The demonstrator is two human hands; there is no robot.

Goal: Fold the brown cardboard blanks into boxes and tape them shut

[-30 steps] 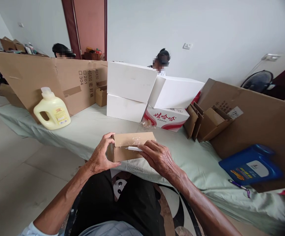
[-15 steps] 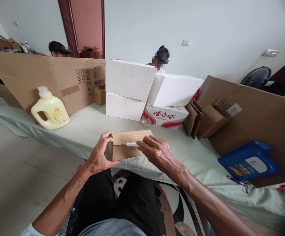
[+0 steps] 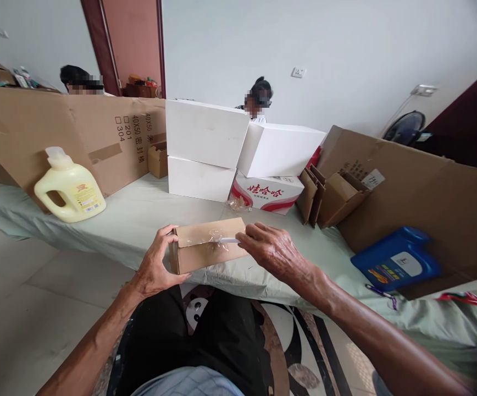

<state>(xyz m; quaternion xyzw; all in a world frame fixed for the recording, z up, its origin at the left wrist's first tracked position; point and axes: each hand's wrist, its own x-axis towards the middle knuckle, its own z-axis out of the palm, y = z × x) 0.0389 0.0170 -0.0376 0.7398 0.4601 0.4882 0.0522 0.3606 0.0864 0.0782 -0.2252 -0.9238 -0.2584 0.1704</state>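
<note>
Small brown box (image 3: 205,245) serves as the mark for all the rest; it sits at the near edge of a table under a pale green cloth (image 3: 139,214), right in front of the person.

Far behind the box and to its left, a big sheet of cardboard (image 3: 28,126) stands on edge. A second sheet (image 3: 428,192) stands to the right of the box. Straight behind the box are two stacked white boxes (image 3: 205,132), and a third white box (image 3: 279,149) leans against them, resting on a red and white carton (image 3: 267,193). Two people sit beyond all these, well behind the box, only their heads showing.

Well to the right of the box a blue jug (image 3: 395,264) lies on its side against the second sheet. Well to the left stands a pale yellow bottle (image 3: 69,190) with a handle. Behind the box and to the right, flat-folded brown cartons (image 3: 333,195) lean together. A scrap of crumpled clear plastic (image 3: 236,204) lies just behind the box.

At the box itself, the left hand (image 3: 154,264) clasps its left end, thumb on the near side and fingers curled over the top edge. The right hand (image 3: 273,250) rests on its right end, fingers pressed together and pinching a thin white tool (image 3: 228,240). The tool's tip lies on the box top, touching a strip of wrinkled clear tape (image 3: 216,234).
</note>
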